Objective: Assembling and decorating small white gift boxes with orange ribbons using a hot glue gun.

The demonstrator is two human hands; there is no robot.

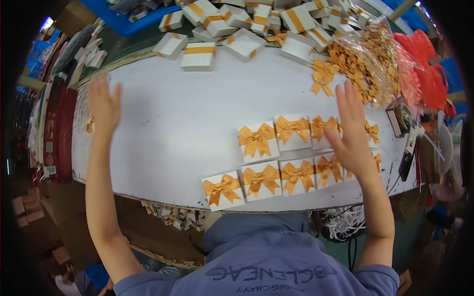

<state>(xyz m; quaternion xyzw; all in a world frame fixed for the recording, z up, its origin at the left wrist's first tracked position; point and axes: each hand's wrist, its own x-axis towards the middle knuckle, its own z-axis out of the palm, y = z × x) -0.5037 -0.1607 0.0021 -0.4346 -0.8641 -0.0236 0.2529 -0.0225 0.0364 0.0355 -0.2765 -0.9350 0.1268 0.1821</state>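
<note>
My left hand (104, 111) is held over the left end of the white tabletop (163, 128), its fingers stretched out and nothing in it. On the right, my right hand (353, 140) is spread open above two rows of small white gift boxes with gold ribbon bows. It partly hides some of them, and I cannot tell whether it touches any. The leftmost front gift box (223, 190) and the leftmost back gift box (256, 141) are in plain sight. Loose gold bows (323, 76) lie just beyond my right hand, beside a clear plastic bag (382, 59) of bows.
White boxes with gold bands are heaped along the far edge, among them an open box half (244, 45). A red plastic bag (427, 69) stands far right, near a soldering-like tool or glue gun (411, 143) with a cord. Dark red stacked material (61, 130) borders the left.
</note>
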